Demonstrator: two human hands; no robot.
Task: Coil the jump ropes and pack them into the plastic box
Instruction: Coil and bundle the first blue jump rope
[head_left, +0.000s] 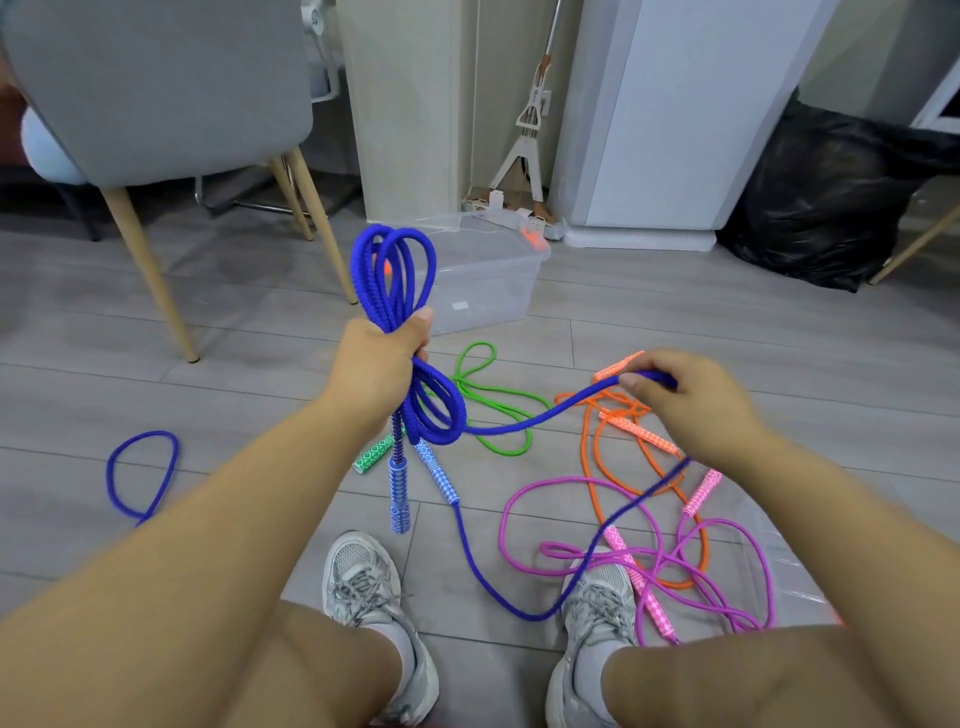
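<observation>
L hand (382, 358) grips blue rope (395, 270) coil; R hand (685, 400) pinches its strand.

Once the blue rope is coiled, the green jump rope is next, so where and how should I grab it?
Take its green handle, likely from above on the left: it lies flat on the floor, rigid, its free end pointing left, while the blue handles hang close on its right.

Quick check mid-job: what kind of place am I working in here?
Most likely a room in a home, perhaps a dining corner. A grey chair on wooden legs, a mop leaning by the wall, and a black rubbish bag on the plank floor suggest that.
</observation>
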